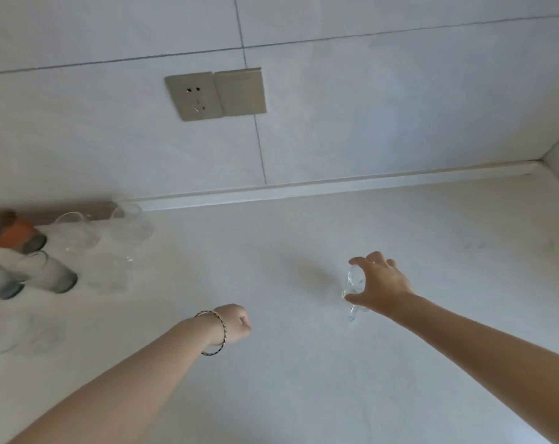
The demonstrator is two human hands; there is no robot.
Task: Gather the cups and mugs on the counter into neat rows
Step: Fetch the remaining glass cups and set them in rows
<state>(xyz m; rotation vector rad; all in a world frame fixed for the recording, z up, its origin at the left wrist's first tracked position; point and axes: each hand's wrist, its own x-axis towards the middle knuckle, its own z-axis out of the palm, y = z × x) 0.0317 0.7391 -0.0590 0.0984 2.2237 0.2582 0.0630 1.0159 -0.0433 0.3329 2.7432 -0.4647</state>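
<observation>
My right hand (379, 285) grips a clear glass cup (353, 283) from above, over the middle right of the pale counter (287, 379). Its fingers wrap the rim, and most of the cup is hidden behind the hand. My left hand (235, 323) hangs over the counter's middle as a fist with nothing in it, a cord bracelet on its wrist. At the left, cups stand grouped: two clear glasses (129, 225) near the wall, an orange mug (15, 233), frosted tumblers with dark bases (52, 274) and more clear glasses (110, 270) in front.
A tiled wall rises behind the counter with a beige socket and switch plate (215, 94). A white strip (336, 184) runs along the counter's back edge. A side wall meets the counter at the far right corner (556, 158).
</observation>
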